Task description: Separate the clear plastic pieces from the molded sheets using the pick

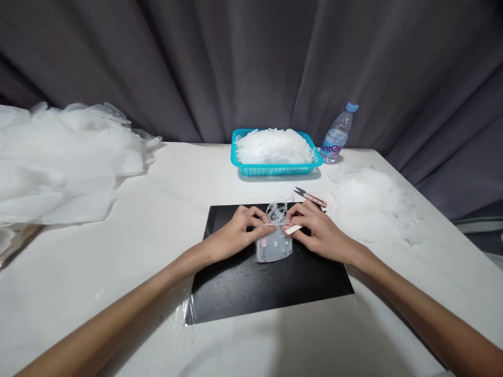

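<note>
Over a black mat (271, 285), a small translucent pouch (275, 251) with a printed pattern and white ribbon-like drawstrings (277, 210) lies between my hands. My left hand (245, 230) pinches the left side of its top edge, thumb in front. On the other side my right hand (314, 228) pinches the top edge near a white tag (293, 229) that sticks out by the thumb. Pink-handled thread snips (311, 197) lie just beyond my right fingers, blades pointing left.
A turquoise basket (279, 170) heaped with white material stands at the back, beside a water bottle (337, 135). White sheer pouches or fabric (66, 162) pile up at the left. Another fluffy white heap (373, 204) lies at the right. A grey curtain (251, 68) hangs behind the table.
</note>
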{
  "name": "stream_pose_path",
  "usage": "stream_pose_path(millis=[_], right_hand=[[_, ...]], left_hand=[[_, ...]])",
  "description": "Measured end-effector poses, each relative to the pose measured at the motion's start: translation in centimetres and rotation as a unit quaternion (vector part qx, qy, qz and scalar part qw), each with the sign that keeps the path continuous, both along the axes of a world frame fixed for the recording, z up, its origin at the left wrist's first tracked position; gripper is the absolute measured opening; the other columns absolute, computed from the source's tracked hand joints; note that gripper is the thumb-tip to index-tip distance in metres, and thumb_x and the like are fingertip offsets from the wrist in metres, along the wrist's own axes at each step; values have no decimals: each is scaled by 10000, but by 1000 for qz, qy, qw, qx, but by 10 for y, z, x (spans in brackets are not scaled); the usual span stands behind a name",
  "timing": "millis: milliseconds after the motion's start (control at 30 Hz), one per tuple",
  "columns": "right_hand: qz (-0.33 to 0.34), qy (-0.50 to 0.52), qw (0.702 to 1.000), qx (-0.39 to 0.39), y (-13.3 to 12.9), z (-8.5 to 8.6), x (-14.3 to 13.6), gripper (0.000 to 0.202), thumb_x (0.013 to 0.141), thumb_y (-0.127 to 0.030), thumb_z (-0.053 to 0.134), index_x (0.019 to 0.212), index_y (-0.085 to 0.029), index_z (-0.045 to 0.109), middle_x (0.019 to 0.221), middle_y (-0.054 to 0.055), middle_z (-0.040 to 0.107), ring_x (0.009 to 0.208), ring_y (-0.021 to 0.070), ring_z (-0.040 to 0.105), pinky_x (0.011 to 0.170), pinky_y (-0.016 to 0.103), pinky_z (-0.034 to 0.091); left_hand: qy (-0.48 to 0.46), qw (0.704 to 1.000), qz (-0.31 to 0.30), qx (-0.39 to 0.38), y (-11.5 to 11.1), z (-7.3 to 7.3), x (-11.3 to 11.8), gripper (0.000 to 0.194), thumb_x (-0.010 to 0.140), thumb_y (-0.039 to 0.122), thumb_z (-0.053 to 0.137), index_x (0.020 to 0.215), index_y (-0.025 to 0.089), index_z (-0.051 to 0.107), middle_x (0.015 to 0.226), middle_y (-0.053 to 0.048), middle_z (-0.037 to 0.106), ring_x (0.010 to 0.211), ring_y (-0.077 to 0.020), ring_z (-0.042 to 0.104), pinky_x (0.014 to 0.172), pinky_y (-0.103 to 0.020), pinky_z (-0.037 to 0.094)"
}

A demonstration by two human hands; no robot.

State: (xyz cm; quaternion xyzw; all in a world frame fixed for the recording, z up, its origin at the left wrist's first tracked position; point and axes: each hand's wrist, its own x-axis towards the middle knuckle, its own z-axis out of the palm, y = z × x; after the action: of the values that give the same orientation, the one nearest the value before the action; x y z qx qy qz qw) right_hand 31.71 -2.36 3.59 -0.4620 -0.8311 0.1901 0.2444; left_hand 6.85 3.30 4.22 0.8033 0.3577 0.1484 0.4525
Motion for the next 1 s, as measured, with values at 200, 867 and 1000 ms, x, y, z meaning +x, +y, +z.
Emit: stream_pose_path(millis=[200,867,1000], right_hand=[[-65,80,994,26,-1,-5,-3,104,1035,-222,541,980,-226,629,1042,64,651,1012,235,585,916,410,463],[-5,55,997,-59,-23,4,3,132,1012,-347,673,962,-238,617,936,18,676,885,201,586,786,318,444],[53,-61,997,-14,-23,12,13,160,1072,-290,544,959,-231,641,983,54,671,914,226,561,782,354,422]], left_hand=[[-23,997,23,63,-1,-3,-3,396,1016,547,546,923,268,812,1048,-45,628,1114,-260,489,1153,-454,344],[30,994,43,92,4,-13,-12,375,995,542,544,1006,251,781,1165,-66,645,1144,-295,477,1150,-521,305],[41,991,73,102,9,-11,-11,429,997,576,516,922,223,746,1108,-73,646,1137,-296,477,1126,-496,326]])
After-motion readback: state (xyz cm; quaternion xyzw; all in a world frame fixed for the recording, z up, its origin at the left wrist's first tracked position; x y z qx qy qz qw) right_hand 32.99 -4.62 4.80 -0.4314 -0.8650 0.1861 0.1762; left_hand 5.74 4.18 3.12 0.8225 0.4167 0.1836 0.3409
